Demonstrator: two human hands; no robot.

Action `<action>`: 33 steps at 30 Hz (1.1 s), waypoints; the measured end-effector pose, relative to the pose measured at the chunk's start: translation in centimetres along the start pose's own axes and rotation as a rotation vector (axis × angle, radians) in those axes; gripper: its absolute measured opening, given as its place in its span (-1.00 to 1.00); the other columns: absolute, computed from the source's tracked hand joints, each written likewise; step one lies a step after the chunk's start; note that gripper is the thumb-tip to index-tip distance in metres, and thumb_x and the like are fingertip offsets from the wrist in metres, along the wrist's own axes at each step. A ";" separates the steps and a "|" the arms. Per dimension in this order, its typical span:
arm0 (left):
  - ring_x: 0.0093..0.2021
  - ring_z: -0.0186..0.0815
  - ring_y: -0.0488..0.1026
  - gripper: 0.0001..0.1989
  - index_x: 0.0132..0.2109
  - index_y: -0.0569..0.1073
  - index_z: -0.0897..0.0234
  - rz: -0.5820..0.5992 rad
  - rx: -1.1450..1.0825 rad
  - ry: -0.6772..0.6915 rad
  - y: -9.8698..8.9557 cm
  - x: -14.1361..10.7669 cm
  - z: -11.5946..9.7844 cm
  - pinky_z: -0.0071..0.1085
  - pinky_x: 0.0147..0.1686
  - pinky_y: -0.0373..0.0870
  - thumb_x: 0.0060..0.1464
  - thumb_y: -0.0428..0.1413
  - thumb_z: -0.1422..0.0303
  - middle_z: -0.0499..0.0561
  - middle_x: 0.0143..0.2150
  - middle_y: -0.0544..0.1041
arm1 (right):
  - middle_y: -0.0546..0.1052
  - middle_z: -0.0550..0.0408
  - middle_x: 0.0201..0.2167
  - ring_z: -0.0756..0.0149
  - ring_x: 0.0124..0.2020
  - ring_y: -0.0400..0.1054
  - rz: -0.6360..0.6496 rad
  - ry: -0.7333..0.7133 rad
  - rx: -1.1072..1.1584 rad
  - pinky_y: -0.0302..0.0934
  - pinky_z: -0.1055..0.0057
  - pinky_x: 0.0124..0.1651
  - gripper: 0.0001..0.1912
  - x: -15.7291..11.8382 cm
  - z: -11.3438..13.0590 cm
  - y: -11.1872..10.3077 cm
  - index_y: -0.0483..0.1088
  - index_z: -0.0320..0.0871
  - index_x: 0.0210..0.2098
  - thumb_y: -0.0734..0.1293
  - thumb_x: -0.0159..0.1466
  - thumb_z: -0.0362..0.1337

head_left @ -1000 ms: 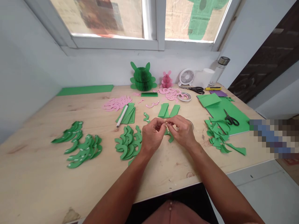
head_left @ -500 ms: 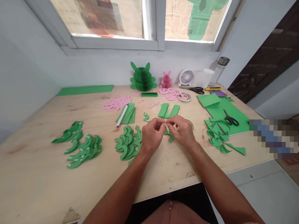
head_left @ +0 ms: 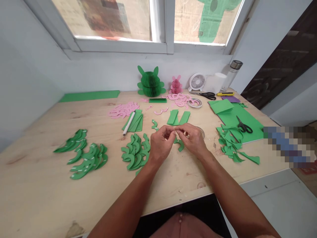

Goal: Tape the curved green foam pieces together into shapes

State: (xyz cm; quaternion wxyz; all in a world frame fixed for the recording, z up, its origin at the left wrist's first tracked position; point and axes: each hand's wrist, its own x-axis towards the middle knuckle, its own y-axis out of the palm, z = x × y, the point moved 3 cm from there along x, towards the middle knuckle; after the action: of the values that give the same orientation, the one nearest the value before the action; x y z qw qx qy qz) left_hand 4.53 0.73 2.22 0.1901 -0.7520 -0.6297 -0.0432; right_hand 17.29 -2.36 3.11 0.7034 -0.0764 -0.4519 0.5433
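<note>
My left hand and my right hand meet above the middle of the table, thumbs and forefingers pinched tip to tip. Whatever is between the fingertips is too small to make out. Just under my right hand lies a curved green paper piece, partly covered. A roll of tape shows partly behind that hand. To the left of my left hand is a pile of curved green paper cutouts. A small wavy green piece with white marks lies just beyond my left hand.
Green cutouts with white strips lie at left. A white pen rests on green paper. Pink cutouts, a green honeycomb paper figure and a small fan stand farther back. Black scissors and green scraps are at right.
Both hands stay pinched together in nearly the same place, with only a slight shift of the fingers. The things on the table have not moved.
</note>
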 end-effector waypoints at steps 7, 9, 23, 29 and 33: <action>-0.53 -0.43 0.42 -0.91 -0.38 0.47 0.29 -0.004 0.010 0.002 -0.1 0.0 0.1 -0.53 -0.47 0.35 -0.04 0.09 0.38 -0.10 -0.50 0.51 | 0.52 0.07 -0.44 0.35 -0.42 0.33 -0.007 0.005 0.001 0.18 0.44 -0.35 -0.83 0.0 -0.1 0.1 0.49 -0.16 -0.30 0.24 0.21 -0.35; -0.54 -0.43 0.42 -0.91 -0.39 0.47 0.29 -0.009 0.021 0.005 -0.1 0.0 0.0 -0.53 -0.48 0.35 -0.04 0.09 0.38 -0.10 -0.51 0.52 | 0.52 0.08 -0.45 0.35 -0.42 0.33 -0.010 0.007 0.002 0.18 0.44 -0.36 -0.83 0.0 -0.1 0.1 0.49 -0.15 -0.31 0.24 0.21 -0.35; -0.53 -0.43 0.43 -0.91 -0.39 0.46 0.26 -0.042 0.161 0.092 -0.1 0.0 -0.1 -0.53 -0.45 0.36 -0.01 0.08 0.37 -0.10 -0.49 0.54 | 0.55 0.07 -0.46 0.40 -0.52 0.31 -0.008 0.233 0.235 0.17 0.48 -0.46 -0.83 0.1 -0.6 0.1 0.53 -0.16 -0.36 0.30 0.15 -0.27; -0.53 -0.43 0.44 -0.93 -0.40 0.45 0.25 -0.073 0.231 0.165 -0.2 -0.2 -0.4 -0.53 -0.44 0.35 -0.01 0.09 0.38 -0.10 -0.49 0.54 | 0.52 0.10 -0.55 0.39 -0.55 0.30 -0.001 0.392 0.369 0.16 0.48 -0.50 -0.81 0.0 -0.7 0.2 0.53 -0.19 -0.40 0.33 0.10 -0.22; -0.53 -0.42 0.44 -0.94 -0.40 0.42 0.24 -0.081 0.245 0.182 -0.3 -0.2 -0.4 -0.52 -0.46 0.34 -0.01 0.08 0.36 -0.09 -0.49 0.53 | 0.52 0.09 -0.54 0.39 -0.54 0.30 0.026 0.400 0.440 0.16 0.48 -0.49 -0.79 0.1 -0.8 0.3 0.52 -0.20 -0.39 0.33 0.09 -0.20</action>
State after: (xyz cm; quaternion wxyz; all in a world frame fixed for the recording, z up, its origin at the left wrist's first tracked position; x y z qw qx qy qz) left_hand 4.30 0.39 2.61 0.3347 -0.6902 -0.6402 -0.0416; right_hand 17.71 -1.90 2.51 0.7713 -0.0333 -0.1746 0.6112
